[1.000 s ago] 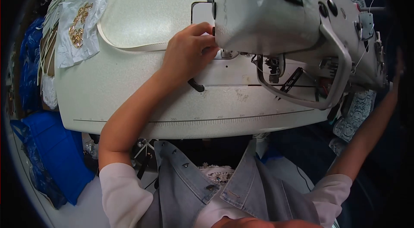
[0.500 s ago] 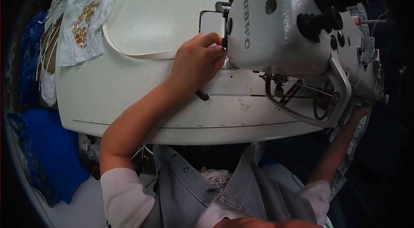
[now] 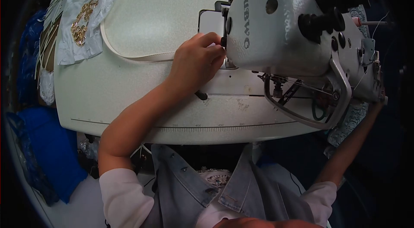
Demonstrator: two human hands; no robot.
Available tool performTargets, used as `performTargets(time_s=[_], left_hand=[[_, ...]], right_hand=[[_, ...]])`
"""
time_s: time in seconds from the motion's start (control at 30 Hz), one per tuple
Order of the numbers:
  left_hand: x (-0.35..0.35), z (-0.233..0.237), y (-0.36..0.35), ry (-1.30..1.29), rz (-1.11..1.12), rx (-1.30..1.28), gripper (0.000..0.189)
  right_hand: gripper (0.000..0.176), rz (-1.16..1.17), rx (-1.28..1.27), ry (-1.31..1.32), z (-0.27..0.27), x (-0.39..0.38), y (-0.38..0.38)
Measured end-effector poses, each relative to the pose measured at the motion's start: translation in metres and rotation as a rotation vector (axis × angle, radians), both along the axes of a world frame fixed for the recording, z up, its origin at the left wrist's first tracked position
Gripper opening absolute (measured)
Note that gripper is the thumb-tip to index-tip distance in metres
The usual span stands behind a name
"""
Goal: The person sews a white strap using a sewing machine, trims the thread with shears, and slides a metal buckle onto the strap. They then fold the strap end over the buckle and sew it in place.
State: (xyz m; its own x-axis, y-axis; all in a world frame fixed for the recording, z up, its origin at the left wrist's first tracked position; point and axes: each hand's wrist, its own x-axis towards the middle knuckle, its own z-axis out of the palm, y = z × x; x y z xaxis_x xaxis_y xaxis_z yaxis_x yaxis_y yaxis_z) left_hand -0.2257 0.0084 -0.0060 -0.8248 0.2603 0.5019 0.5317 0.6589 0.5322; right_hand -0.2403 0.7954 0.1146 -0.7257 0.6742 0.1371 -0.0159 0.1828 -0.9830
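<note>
My left hand [image 3: 198, 57] is closed at the needle end of a white industrial sewing machine [image 3: 267, 25], its fingers pinched beside the machine head. A narrow cream strap [image 3: 148, 58] runs into that hand from the left; its end under the fingers is hidden. On the far right, my right hand [image 3: 377, 106] reaches up to the outer end of the machine, by a small light knob [image 3: 385, 100]. Its fingers are mostly hidden behind the machine and in shadow.
Gold-coloured metal rings [image 3: 80, 29] lie on crumpled white paper [image 3: 69, 53] at the table's left. A bundle of thin pale strips [image 3: 52, 17] hangs there. Blue wrapped material [image 3: 47, 150] sits below left. A curved metal lever [image 3: 345, 83] juts from the machine's front.
My right hand has moved up and outward to the right, along the end of the machine. The left hand stays at the needle area with the strap.
</note>
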Motion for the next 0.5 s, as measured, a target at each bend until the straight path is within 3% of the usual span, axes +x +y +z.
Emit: performTargets(time_s=[0.03,0.2,0.27,0.37,0.5], left_hand=[[0.000,0.000,0.000,-0.007,-0.006,0.004,0.005],[-0.001,-0.001,-0.001,-0.029,-0.019,0.031,0.004],[-0.001,-0.001,0.000,-0.034,-0.004,-0.018,0.004],[-0.001,-0.002,-0.002,0.023,-0.023,-0.046,0.004],[-0.003,-0.002,-0.002,0.030,-0.035,-0.055,0.004]], right_hand=[[0.044,-0.012,0.135,0.051,-0.004,0.004,-0.008],[0.043,-0.162,0.024,0.136,-0.008,0.004,-0.101],[0.043,-0.199,-0.011,0.179,-0.017,0.005,-0.103],[0.046,-0.216,0.188,0.205,-0.033,0.008,-0.103],[0.051,-0.256,0.079,0.351,-0.050,0.014,-0.188]])
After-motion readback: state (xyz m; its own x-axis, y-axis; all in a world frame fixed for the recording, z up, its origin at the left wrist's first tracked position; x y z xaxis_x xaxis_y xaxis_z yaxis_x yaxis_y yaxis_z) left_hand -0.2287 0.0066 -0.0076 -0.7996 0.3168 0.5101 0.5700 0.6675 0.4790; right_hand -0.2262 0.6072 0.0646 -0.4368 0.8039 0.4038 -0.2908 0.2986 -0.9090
